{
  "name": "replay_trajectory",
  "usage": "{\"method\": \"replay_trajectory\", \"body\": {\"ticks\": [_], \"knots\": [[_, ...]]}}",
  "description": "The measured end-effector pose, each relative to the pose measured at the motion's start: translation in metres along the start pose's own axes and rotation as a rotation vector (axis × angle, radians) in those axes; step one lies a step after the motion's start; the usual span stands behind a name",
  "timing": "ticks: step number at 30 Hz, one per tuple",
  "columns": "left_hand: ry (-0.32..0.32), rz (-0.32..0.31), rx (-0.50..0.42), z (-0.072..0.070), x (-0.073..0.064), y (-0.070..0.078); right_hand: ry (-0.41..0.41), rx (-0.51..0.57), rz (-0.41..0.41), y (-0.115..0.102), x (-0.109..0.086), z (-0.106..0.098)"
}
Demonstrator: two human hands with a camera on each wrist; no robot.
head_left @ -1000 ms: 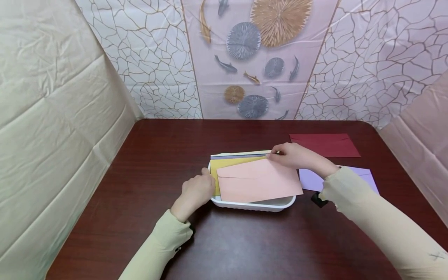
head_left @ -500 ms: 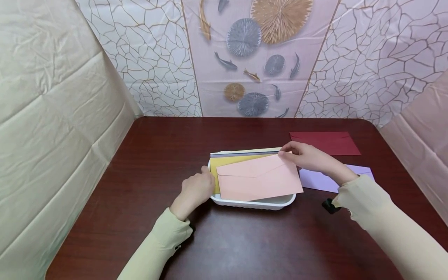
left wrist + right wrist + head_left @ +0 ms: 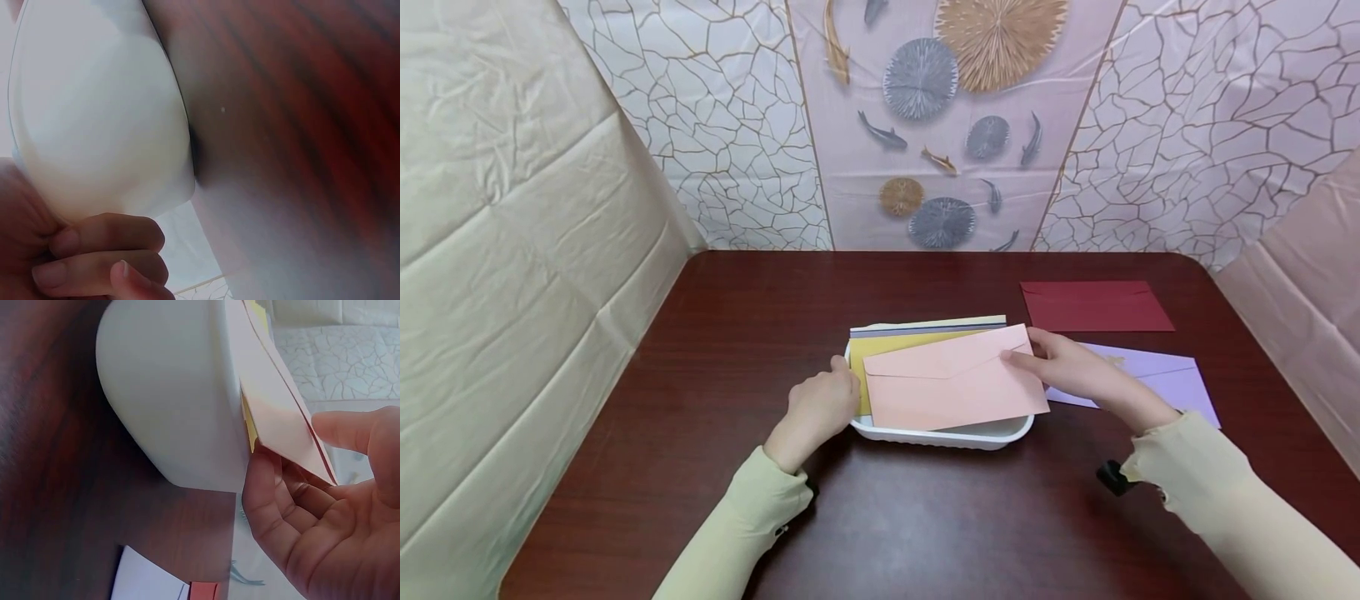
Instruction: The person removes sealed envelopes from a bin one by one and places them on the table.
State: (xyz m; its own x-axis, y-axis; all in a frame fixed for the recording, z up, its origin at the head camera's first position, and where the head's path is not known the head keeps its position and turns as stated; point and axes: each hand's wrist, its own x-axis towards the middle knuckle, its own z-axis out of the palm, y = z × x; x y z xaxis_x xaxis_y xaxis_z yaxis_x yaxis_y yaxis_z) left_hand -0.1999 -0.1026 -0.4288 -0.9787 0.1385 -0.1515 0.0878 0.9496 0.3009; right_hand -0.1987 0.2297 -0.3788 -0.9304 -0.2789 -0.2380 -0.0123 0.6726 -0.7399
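A white plastic basin (image 3: 955, 438) stands mid-table with several envelopes stacked in it. On top lies a pink envelope (image 3: 947, 387), slanted, its right end jutting over the rim. A yellow envelope (image 3: 859, 392) shows beneath it, with dark and cream edges behind. My left hand (image 3: 822, 407) grips the basin's left rim; the left wrist view shows its fingers (image 3: 106, 231) curled against the basin's outer wall. My right hand (image 3: 1071, 367) pinches the pink envelope's right edge, thumb on its upper face and fingertips (image 3: 265, 465) underneath.
A dark red envelope (image 3: 1093, 307) lies flat at the back right of the brown table (image 3: 925, 517). In front of it is a lilac envelope (image 3: 1172, 385), partly covered by my right hand. A patterned cloth (image 3: 925, 142) hangs behind the table.
My right hand has slid from the pink envelope's top edge rightward and down to its right edge, uncovering its upper right corner. The left hand keeps its place on the rim.
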Motion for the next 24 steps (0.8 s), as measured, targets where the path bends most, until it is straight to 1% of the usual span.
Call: {"method": "replay_trajectory", "body": {"ticks": [2, 6, 9, 13, 20, 24], "knots": [[0.003, 0.002, 0.000, 0.000, 0.000, 0.000, -0.007, 0.042, -0.011, 0.002, -0.004, 0.002], [0.001, 0.002, -0.001, -0.001, -0.001, 0.000, -0.019, 0.104, -0.002, 0.004, -0.012, 0.006], [-0.008, -0.001, 0.005, -0.001, -0.001, 0.001, -0.025, 0.136, 0.014, 0.006, -0.018, 0.009], [-0.020, -0.002, 0.014, -0.001, -0.002, 0.002, -0.029, 0.169, 0.015, 0.007, -0.025, 0.012], [-0.017, -0.001, 0.015, -0.002, -0.003, 0.002, -0.014, 0.233, 0.008, 0.000, -0.036, 0.021], [-0.004, 0.007, 0.018, -0.001, -0.003, 0.002, -0.023, 0.253, 0.004, -0.006, -0.040, 0.027]]}}
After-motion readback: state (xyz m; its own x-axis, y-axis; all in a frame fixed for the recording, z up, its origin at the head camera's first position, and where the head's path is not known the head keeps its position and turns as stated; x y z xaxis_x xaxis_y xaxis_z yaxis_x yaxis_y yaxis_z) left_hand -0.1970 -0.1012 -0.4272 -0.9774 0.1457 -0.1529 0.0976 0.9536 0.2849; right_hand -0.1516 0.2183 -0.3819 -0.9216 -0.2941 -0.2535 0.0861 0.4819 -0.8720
